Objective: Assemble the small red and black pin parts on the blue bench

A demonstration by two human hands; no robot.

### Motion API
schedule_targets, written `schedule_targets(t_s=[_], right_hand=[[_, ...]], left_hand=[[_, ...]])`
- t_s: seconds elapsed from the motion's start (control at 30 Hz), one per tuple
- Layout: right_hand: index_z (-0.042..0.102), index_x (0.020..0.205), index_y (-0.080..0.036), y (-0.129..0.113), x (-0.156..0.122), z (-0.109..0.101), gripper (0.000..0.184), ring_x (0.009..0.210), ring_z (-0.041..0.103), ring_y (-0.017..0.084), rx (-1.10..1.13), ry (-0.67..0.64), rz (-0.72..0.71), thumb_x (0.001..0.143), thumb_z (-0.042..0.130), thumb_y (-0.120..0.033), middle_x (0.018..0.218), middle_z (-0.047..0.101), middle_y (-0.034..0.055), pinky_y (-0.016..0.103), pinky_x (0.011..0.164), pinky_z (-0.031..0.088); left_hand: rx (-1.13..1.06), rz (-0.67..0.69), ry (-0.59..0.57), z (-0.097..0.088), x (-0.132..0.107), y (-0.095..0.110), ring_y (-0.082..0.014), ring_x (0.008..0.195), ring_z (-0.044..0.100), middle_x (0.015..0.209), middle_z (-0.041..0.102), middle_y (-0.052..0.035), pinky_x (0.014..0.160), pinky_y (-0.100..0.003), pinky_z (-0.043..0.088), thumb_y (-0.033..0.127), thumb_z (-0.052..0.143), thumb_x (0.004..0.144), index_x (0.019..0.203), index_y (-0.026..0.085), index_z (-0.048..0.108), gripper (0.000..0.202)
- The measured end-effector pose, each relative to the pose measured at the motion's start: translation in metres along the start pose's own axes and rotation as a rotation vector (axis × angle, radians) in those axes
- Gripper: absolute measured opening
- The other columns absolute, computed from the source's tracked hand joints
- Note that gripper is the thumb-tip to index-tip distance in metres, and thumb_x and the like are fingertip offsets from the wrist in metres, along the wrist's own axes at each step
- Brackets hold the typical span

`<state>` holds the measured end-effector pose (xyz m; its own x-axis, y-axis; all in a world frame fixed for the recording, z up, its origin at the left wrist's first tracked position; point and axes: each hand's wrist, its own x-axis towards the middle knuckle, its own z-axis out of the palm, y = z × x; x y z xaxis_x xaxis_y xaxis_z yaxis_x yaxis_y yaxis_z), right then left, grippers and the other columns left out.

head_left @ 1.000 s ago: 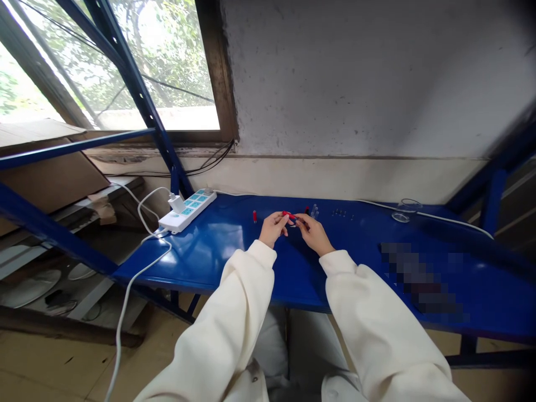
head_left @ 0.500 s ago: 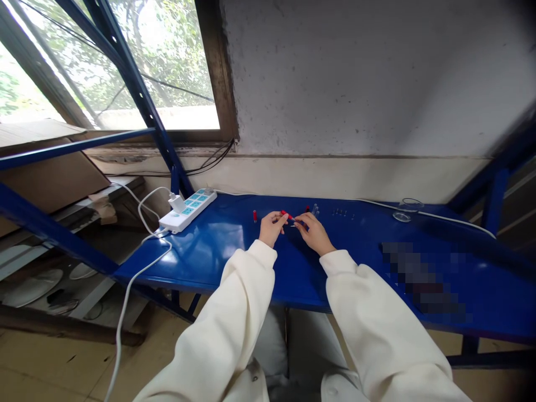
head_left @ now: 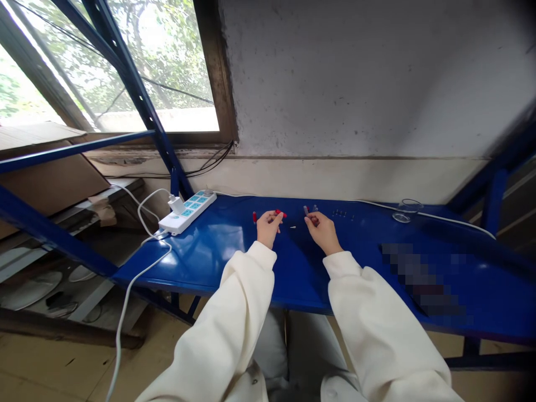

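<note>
My left hand (head_left: pixel 267 226) is closed on a small red cylinder (head_left: pixel 281 213), which sticks out past the fingertips toward the right. My right hand (head_left: pixel 323 231) pinches a small clear tube (head_left: pixel 305 210) between thumb and fingers, held apart from the red piece. A tiny white pointed piece (head_left: pixel 292 227) lies on the blue table between the hands. Just left of my left hand stands another red cylinder (head_left: pixel 254 216). Beyond my right fingers are more clear tubes (head_left: pixel 315 208), partly hidden.
Several tiny dark parts (head_left: pixel 340 213) are lined up right of the tubes on the blue table (head_left: pixel 201 262). A clear round container (head_left: pixel 402 216) lies farther right. A white power strip (head_left: pixel 188 211) with a plug and cable sits at the left. A pixelated dark area (head_left: pixel 422 279) is front right.
My hands have moved apart. My right hand has left the red piece, shifted right and taken a clear tube. The white pointed piece now lies in full view between them.
</note>
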<state>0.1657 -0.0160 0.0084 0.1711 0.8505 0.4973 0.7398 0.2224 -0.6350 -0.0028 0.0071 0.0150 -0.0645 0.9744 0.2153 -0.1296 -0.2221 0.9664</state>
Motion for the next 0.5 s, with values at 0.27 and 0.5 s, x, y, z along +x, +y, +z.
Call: schedule_targets(t_s=[0.27, 0.5], right_hand=[[0.060, 0.070, -0.018, 0.025, 0.005, -0.014, 0.008, 0.065, 0.060, 0.017, -0.086, -0.158, 0.315, 0.068, 0.055, -0.024, 0.067, 0.065, 0.0052, 0.025, 0.055, 0.040], [0.063, 0.072, -0.020, 0.021, 0.004, -0.014, 0.014, 0.070, 0.061, 0.021, -0.284, -0.114, 0.357, 0.070, 0.057, -0.032, 0.073, 0.066, 0.0077, 0.025, 0.053, 0.037]], left_hand=[[0.416, 0.171, -0.135, 0.016, -0.002, -0.017, -0.0114, 0.060, 0.051, 0.066, 0.059, -0.0033, 0.057, -0.023, 0.041, 0.033, 0.064, 0.064, 0.071, 0.014, 0.065, 0.020], [0.722, 0.238, -0.237, 0.053, 0.006, -0.015, -0.0154, 0.064, 0.054, 0.071, 0.061, -0.0054, 0.058, -0.026, 0.039, 0.029, 0.063, 0.065, 0.067, 0.017, 0.065, 0.012]])
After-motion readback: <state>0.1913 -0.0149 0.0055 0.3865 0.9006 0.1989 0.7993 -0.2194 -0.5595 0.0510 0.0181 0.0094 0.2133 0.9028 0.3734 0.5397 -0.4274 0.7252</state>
